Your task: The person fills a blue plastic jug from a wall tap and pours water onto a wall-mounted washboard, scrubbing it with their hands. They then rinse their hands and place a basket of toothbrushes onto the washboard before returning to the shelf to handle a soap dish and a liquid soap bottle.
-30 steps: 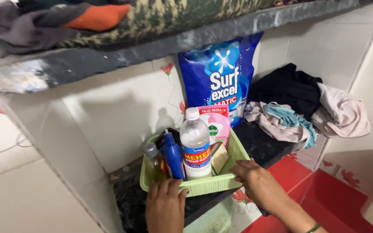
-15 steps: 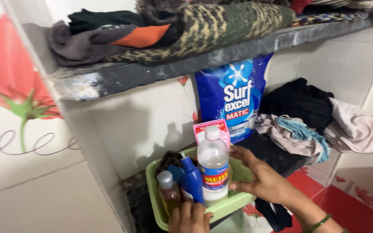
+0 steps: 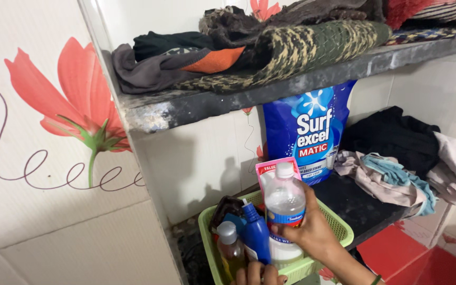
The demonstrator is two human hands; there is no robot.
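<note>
The right hand is wrapped around a clear bottle with a white cap, fingers closed over its blue label band and thumb on the near side. The bottle stands upright in the green basket, at its middle. The left hand shows only as fingertips at the basket's near rim, curled over the edge; how firmly it grips cannot be told, since the rest is cut off by the frame.

Inside the basket, just left of the clear bottle, stands a blue bottle with a pointed cap, touching it. Left again, at the basket's near left corner, is a small amber bottle with a grey cap. A pink pouch rises behind the clear bottle at the basket's far side. Behind the basket, leaning on the tiled back wall, is a tall blue pouch with white and red lettering.

The basket sits on a dark shelf, its near part overhanging the front edge. To the basket's right the shelf is bare for a stretch, then come heaped clothes. Above the basket, an upper shelf carries folded cloth; open room lies between the bottle caps and it. A tiled wall with a red flower closes the left side.
</note>
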